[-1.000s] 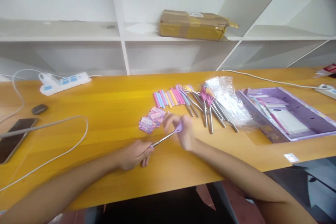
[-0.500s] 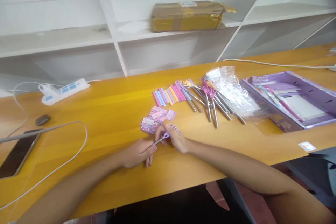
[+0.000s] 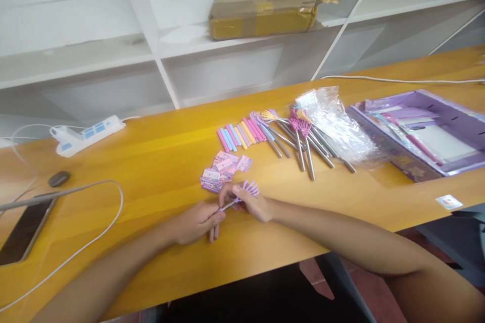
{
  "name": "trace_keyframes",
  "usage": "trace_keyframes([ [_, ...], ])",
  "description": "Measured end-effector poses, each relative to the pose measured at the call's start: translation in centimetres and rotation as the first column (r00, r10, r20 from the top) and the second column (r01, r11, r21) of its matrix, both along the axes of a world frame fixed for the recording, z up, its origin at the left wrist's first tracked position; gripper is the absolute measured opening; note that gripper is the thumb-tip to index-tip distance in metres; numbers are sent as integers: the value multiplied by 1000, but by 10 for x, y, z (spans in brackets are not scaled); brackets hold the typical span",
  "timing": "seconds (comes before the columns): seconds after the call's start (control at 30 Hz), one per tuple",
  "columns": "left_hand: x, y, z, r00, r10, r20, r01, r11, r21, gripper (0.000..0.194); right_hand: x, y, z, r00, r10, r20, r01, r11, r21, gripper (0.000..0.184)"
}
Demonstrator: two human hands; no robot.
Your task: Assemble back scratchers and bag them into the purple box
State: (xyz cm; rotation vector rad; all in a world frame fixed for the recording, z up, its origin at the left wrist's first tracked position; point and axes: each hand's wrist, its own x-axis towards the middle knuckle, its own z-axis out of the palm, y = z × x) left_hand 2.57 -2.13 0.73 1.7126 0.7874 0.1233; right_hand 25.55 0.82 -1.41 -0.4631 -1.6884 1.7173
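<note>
Both hands meet near the front of the yellow wooden table (image 3: 159, 161). My left hand (image 3: 195, 222) is closed on the metal shaft end of a small purple-headed back scratcher (image 3: 246, 191). My right hand (image 3: 250, 203) pinches the same scratcher just below its purple claw head. Only a short piece of metal shaft shows between the hands. Just beyond them lies a small pile of pink and purple cards (image 3: 223, 167).
Farther back lie a row of pastel grip sleeves (image 3: 238, 135), several metal scratchers (image 3: 299, 141) and a clear plastic bag (image 3: 337, 126). A purple box (image 3: 424, 133) sits at right. A power strip (image 3: 87, 132), a phone (image 3: 25, 229), a cable and a shelf parcel (image 3: 261, 12) are also visible.
The scratcher's shaft has shortened between my hands, and my right hand has moved left toward my left hand. The view has tilted a little.
</note>
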Motion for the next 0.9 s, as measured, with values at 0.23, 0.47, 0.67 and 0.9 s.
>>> trace_keyframes([
  [0.23,6,-4,1,998,-2,-57,8,994,111,53,-3,0,6,988,-153,12,141,940,312,67],
  [0.47,-1,3,-1,1000,25,17,-25,1000,-17,60,1,8,5,965,-233,-118,255,939,232,70],
  [0.67,0,5,-3,996,75,45,-71,993,-90,60,9,25,12,932,-344,-112,358,922,148,76],
  [0.9,1,9,-3,983,109,149,-84,983,-163,60,73,74,74,889,-442,-115,455,882,126,77],
])
